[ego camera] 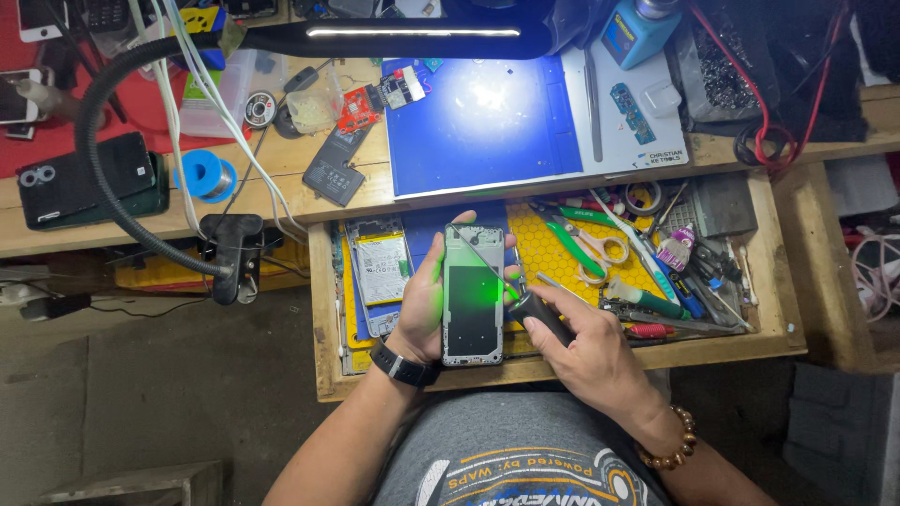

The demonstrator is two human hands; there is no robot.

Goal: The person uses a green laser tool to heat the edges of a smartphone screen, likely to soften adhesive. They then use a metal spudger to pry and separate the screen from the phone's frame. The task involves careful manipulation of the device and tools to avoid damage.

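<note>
My left hand [427, 305] holds an opened smartphone frame [472, 295] upright over the open drawer, fingers wrapped around its left edge. A green light spot glows on the phone's dark inner surface. My right hand [586, 351] grips a black-handled tool [542, 317] whose thin metal shaft runs up and left across the phone's top corner. A black watch is on my left wrist and a bead bracelet on my right.
The wooden drawer [741, 347] holds another opened phone with its battery [377, 272], scissors [595, 248], screwdrivers and small tools. On the bench above lie a blue work mat [483, 131], a solder spool [204, 175] and circuit boards. A gooseneck lamp [412, 37] clamps at left.
</note>
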